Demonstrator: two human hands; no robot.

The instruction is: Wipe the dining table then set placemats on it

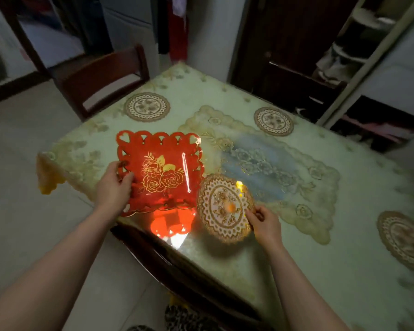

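While the left hand (114, 185) grips the left edge of a red square placemat (160, 173), fingers (127, 179) curled over its scalloped border, the right hand (264, 224) pinches the rim of a round gold placemat (222, 207) just beside it. Both mats are held tilted above the near corner of the desk (225, 256), whose glossy floral cover shows a red reflection beneath the square mat. Three more round placemats lie flat on the desk: one at the far left (147, 106), one at the far side (273, 121), one at the right edge (404, 240). A dark wooden chair (101, 80) stands at the far left side.
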